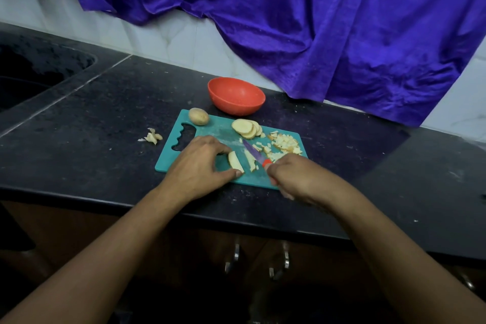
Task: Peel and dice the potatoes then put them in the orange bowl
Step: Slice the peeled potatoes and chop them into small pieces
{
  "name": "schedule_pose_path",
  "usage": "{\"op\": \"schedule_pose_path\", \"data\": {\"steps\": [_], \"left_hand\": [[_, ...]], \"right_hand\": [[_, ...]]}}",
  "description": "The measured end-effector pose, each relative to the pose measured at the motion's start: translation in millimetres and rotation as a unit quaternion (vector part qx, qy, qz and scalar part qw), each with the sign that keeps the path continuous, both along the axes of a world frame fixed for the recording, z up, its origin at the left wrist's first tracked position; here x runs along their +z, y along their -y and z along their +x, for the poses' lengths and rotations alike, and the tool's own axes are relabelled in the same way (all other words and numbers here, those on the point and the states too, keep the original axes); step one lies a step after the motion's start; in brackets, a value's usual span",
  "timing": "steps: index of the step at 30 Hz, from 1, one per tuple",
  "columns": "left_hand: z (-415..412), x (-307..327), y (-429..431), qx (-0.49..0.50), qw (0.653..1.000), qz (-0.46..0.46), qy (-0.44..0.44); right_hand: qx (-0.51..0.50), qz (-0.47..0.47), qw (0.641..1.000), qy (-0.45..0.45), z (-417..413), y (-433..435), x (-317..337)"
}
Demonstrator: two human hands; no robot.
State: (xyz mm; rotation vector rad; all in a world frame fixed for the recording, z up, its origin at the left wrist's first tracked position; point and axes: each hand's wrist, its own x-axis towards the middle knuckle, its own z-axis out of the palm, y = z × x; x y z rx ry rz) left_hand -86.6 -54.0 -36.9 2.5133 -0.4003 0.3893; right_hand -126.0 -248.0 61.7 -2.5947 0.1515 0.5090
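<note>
Your left grip [194,166] pinches a potato strip [234,163] on the board [210,134]. Your right grip [292,176] clasps the knife [253,152].

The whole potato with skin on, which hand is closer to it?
Left. The left hand sits just nearer the camera than the whole potato, pinching a slice; the right hand grips the knife farther off to the right.

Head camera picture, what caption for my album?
Left hand pinches a potato slice while right hand holds the knife.
</note>
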Motion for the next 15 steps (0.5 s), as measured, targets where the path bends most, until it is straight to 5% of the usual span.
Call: {"op": "schedule_pose_path", "data": {"steps": [6,15], "left_hand": [[-2.2,0.8,-0.1,0.000,1.000,-0.014,0.007],[-2.0,0.5,0.9,0.005,1.000,-0.010,0.011]], "right_hand": [[0.100,-0.141,0.985,0.027,7.3,-27.0,9.1],[0.113,-0.214,0.970,0.024,1.1,-51.0,11.6]]}}
